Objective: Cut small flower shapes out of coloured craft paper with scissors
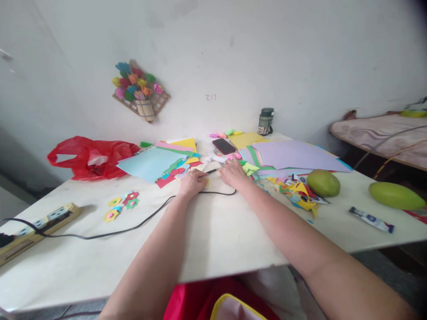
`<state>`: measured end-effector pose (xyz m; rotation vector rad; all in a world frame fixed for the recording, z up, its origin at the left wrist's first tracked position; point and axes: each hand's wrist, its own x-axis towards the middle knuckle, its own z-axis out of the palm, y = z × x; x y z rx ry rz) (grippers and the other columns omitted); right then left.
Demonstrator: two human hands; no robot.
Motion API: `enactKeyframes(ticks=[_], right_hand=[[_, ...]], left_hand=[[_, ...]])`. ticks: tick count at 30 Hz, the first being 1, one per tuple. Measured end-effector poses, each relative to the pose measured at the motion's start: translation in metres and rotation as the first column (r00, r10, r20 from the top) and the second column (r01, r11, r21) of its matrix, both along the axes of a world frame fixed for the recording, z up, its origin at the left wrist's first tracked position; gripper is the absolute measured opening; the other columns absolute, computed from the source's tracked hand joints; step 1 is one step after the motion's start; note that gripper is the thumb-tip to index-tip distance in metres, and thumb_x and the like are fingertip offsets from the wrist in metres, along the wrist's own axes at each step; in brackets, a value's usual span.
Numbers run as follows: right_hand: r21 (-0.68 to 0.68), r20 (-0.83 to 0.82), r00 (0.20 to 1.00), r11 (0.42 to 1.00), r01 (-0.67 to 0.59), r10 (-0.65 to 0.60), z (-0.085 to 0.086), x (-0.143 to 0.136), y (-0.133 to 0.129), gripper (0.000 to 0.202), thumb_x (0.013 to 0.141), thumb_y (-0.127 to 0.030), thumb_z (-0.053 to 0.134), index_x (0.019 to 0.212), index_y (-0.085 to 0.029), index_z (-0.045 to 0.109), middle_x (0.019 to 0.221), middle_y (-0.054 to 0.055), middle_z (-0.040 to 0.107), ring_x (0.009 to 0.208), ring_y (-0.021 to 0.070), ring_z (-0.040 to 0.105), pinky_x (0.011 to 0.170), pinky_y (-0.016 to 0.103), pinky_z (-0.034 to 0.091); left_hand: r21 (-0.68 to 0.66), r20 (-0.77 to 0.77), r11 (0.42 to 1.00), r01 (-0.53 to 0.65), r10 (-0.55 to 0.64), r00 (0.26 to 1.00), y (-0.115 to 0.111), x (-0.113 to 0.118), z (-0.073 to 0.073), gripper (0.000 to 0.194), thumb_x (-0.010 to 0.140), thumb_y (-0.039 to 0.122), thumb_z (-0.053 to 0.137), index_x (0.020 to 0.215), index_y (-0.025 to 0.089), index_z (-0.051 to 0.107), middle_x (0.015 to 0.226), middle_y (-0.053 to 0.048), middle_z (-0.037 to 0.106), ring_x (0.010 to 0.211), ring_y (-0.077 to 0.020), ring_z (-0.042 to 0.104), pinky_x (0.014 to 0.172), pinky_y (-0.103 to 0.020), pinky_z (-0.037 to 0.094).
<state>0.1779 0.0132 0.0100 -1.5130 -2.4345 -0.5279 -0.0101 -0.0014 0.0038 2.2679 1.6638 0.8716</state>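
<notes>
My left hand (192, 183) rests on the table, its fingers closed at one end of a thin dark rod (212, 171), perhaps a pen; its exact kind is unclear. At the rod's other end is my right hand (232, 172), fingers bent, with one finger reaching towards small pink pieces (234, 156). Whatever lies under the right fingers is hidden. Just beyond both hands sits a white glue gun (216, 158). A black cord (147, 221) runs beneath my left wrist area and curves up near the right hand. Cut paper scraps (173, 172) lie beside the left hand.
Paper flowers (111, 216) and a power strip (50, 222) are on the left, near a red plastic bag (90, 155). A phone (224, 146), coloured sheets (293, 154) and a bottle (266, 121) stand farther back. Two green fruits (323, 183) and a tube (372, 219) lie right.
</notes>
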Motion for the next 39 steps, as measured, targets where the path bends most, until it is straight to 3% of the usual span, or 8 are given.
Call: enactKeyframes(ticks=[5, 10, 18, 21, 24, 30, 33, 39], right_hand=[[0.029, -0.219, 0.973, 0.996, 0.087, -0.079, 0.000, 0.003, 0.002, 0.032, 0.086, -0.020, 0.045, 0.091, -0.014, 0.076, 0.090, 0.014, 0.073, 0.100, 0.0270, 0.059, 0.110, 0.047, 0.020], [-0.096, -0.546, 0.815, 0.981, 0.167, -0.192, 0.002, 0.011, 0.006, 0.026, 0.083, -0.025, 0.051, 0.091, -0.020, 0.075, 0.096, 0.006, 0.074, 0.095, 0.0219, 0.064, 0.089, 0.034, 0.043], [-0.155, -0.828, 0.541, 0.988, 0.030, -0.146, -0.003, 0.018, 0.008, 0.023, 0.082, -0.034, 0.057, 0.082, -0.020, 0.075, 0.071, 0.001, 0.072, 0.071, 0.0169, 0.065, 0.064, 0.025, 0.047], [-0.140, -0.821, 0.561, 0.990, -0.017, -0.106, -0.002, 0.012, 0.001, 0.021, 0.083, -0.031, 0.057, 0.087, -0.022, 0.076, 0.074, 0.001, 0.073, 0.072, 0.0167, 0.066, 0.067, 0.026, 0.049], [-0.044, -0.778, 0.628, 0.997, -0.060, 0.004, -0.001, 0.006, -0.007, 0.017, 0.081, -0.029, 0.062, 0.091, -0.026, 0.076, 0.092, 0.001, 0.075, 0.084, 0.0179, 0.068, 0.075, 0.028, 0.050], [-0.016, -0.775, 0.623, 0.983, -0.182, 0.103, -0.003, 0.000, -0.010, 0.025, 0.081, -0.015, 0.056, 0.094, -0.024, 0.075, 0.101, 0.002, 0.074, 0.090, 0.0167, 0.068, 0.083, 0.029, 0.051], [-0.012, -0.780, 0.616, 0.982, -0.188, 0.108, -0.005, 0.003, -0.007, 0.028, 0.080, -0.011, 0.051, 0.089, -0.022, 0.075, 0.101, 0.004, 0.074, 0.095, 0.0172, 0.067, 0.084, 0.029, 0.051], [-0.103, -0.697, 0.702, 0.990, 0.101, -0.144, 0.001, 0.012, -0.006, 0.025, 0.079, -0.016, 0.052, 0.093, -0.020, 0.072, 0.091, 0.004, 0.074, 0.086, 0.0201, 0.067, 0.078, 0.031, 0.051]], left_hand=[[0.011, -0.075, 0.998, 0.054, -0.053, 0.996, 0.001, 0.002, -0.004, 0.023, 0.075, 0.029, 0.059, 0.090, 0.025, 0.076, 0.107, -0.007, 0.066, 0.095, -0.0243, 0.060, 0.083, -0.031, 0.046], [0.011, -0.048, 0.999, 0.051, -0.050, 0.998, 0.002, 0.000, -0.006, 0.023, 0.073, 0.029, 0.060, 0.090, 0.024, 0.076, 0.106, -0.007, 0.066, 0.094, -0.0241, 0.060, 0.084, -0.031, 0.046], [-0.216, 0.328, 0.975, -0.042, 0.113, 0.938, 0.010, 0.008, 0.013, 0.015, 0.058, 0.036, 0.073, 0.065, 0.023, 0.073, 0.066, -0.004, 0.066, 0.068, -0.0209, 0.058, 0.059, -0.027, 0.040], [-0.261, 0.384, 0.963, -0.065, 0.165, 0.908, 0.010, 0.021, 0.022, 0.030, 0.064, 0.047, 0.068, 0.058, 0.019, 0.069, 0.064, -0.008, 0.066, 0.065, -0.0202, 0.058, 0.054, -0.026, 0.038], [-0.433, 0.628, 0.887, 0.159, 0.171, 0.759, 0.004, 0.034, 0.027, 0.048, 0.071, 0.061, 0.058, 0.066, 0.015, 0.068, 0.071, -0.011, 0.069, 0.060, -0.0169, 0.059, 0.052, -0.024, 0.040], [-0.342, 0.871, 0.882, 0.324, 0.168, 0.462, -0.002, 0.042, 0.013, 0.031, 0.064, 0.042, 0.073, 0.074, 0.013, 0.064, 0.070, -0.005, 0.068, 0.054, -0.0103, 0.058, 0.051, -0.020, 0.042], [-0.320, 0.891, 0.898, 0.301, 0.178, 0.417, 0.001, 0.040, 0.006, 0.026, 0.066, 0.037, 0.073, 0.071, 0.014, 0.061, 0.063, -0.001, 0.065, 0.053, -0.0099, 0.059, 0.055, -0.021, 0.047], [-0.284, 0.886, 0.920, 0.270, 0.144, 0.440, -0.001, 0.042, 0.005, 0.031, 0.068, 0.041, 0.073, 0.079, 0.015, 0.061, 0.076, -0.002, 0.067, 0.059, -0.0137, 0.066, 0.057, -0.024, 0.051]])
